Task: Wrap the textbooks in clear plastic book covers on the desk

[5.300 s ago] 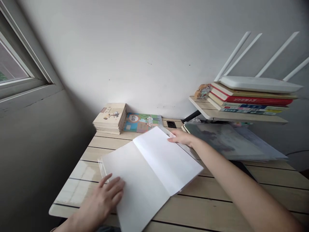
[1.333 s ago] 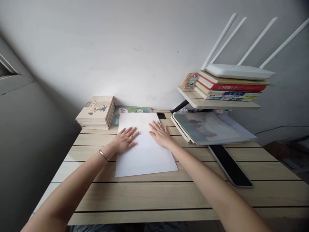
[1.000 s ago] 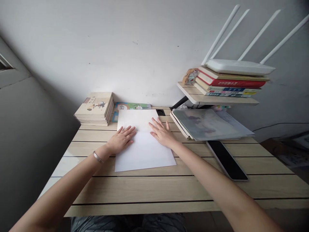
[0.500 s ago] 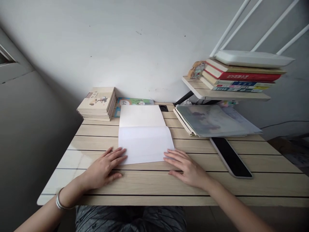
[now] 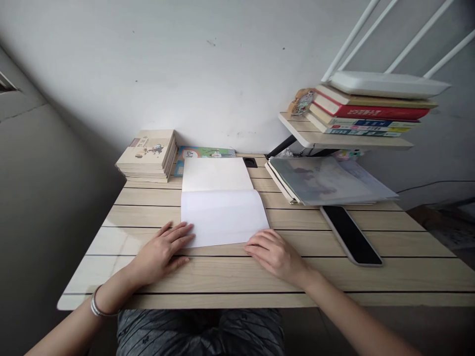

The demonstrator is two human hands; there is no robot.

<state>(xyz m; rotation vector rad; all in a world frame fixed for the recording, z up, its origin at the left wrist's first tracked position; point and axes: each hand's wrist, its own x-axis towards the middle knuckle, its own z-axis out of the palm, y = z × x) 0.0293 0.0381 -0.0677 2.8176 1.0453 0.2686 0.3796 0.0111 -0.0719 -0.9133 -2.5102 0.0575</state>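
Observation:
A blank white notebook (image 5: pixel 222 212) lies spread on the desk, its fold running from side to side. My left hand (image 5: pixel 159 254) rests flat at the lower left corner, fingertips on the page and thumb on the wood; it is open. At the lower right corner my right hand (image 5: pixel 276 257) has its fingers drawn together on the page's edge, closed in a pinch. Its thumb is hidden beneath the fingers.
Behind the notebook are a stack of thin books (image 5: pixel 148 155) and a blue-green booklet (image 5: pixel 210 152). On the right lie a black-screened phone (image 5: pixel 352 235) and a translucent folder (image 5: pixel 322 180) on papers. A raised shelf (image 5: pixel 356 142) carries several books and a white box (image 5: pixel 389 85).
My right hand's spread fingers have closed together at the notebook's lower right corner, and the thumb has gone under. My left hand stays in place. The view has shifted slightly.

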